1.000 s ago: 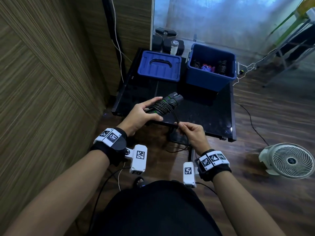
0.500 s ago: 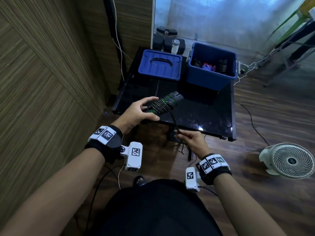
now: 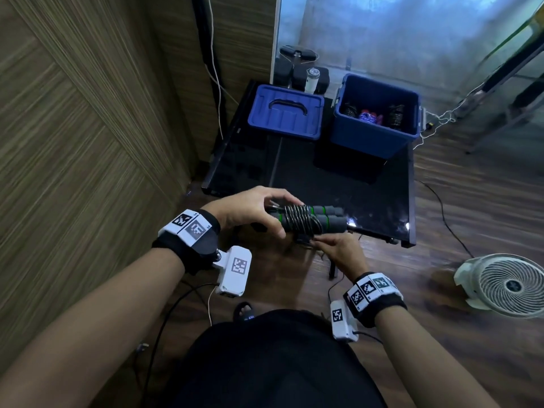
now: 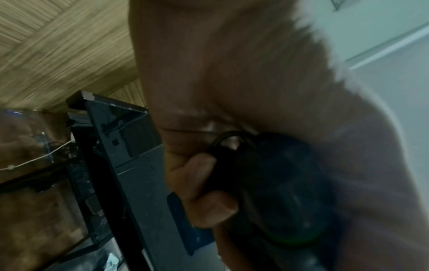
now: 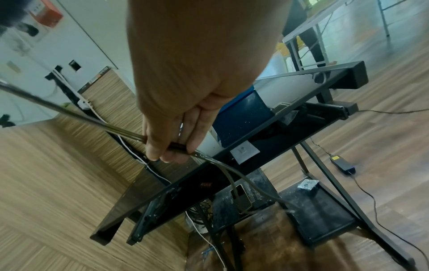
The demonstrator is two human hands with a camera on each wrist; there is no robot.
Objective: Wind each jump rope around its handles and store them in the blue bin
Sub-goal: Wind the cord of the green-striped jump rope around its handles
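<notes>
Nearest the body, right hand (image 3: 341,251) low, just under the bundle, fingers curled and pinching the rope (image 5: 223,165). Only from the right wrist view: rope doubled through the fingertips (image 5: 160,154), one stretch running taut up and left, the loose tail looping down in front of the table's lower shelf. From the head view that tail mostly hidden behind the hand.

Just above, left hand (image 3: 253,210) wrapped around the near end of the paired handles (image 3: 321,220), held level over the near edge of the black table (image 3: 382,201); grey foam with green rings, dark coils around the middle. From the left wrist view, blurred: thumb and fingers (image 4: 204,187) closed around the dark handle ends, a small loop of rope at the palm.

Farther back on the table, blue lid (image 3: 285,116) lying flat at left; blue bin (image 3: 374,139) open at right, three wound bundles inside. White fan (image 3: 506,284) on the floor at right.

Against a second ago: handles swung from pointing up and away to lying level, drawn nearer the body; slack shorter, right hand now close under the bundle.
</notes>
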